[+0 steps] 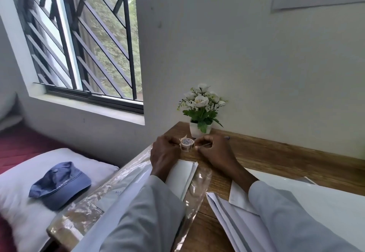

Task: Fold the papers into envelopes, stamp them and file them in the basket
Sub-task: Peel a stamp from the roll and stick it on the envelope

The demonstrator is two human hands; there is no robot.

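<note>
A small roll of stamp stickers [186,144] is held above the wooden desk [276,159], just in front of the flower pot. My left hand [164,151] grips the roll from the left, and a loose end of the strip sticks up from it. My right hand [215,151] pinches at the roll's right side, with a thin pen tucked in its fingers. Under my left wrist lies a folded white envelope [182,176]. More folded papers [233,218] lie under my right forearm. No basket is in view.
A white pot of white flowers [200,113] stands against the wall. A clear plastic sleeve [122,180] with paper covers the desk's left edge. A large white sheet [286,184] lies at the right. Left of the desk, a blue cap [61,184] sits on a pillow.
</note>
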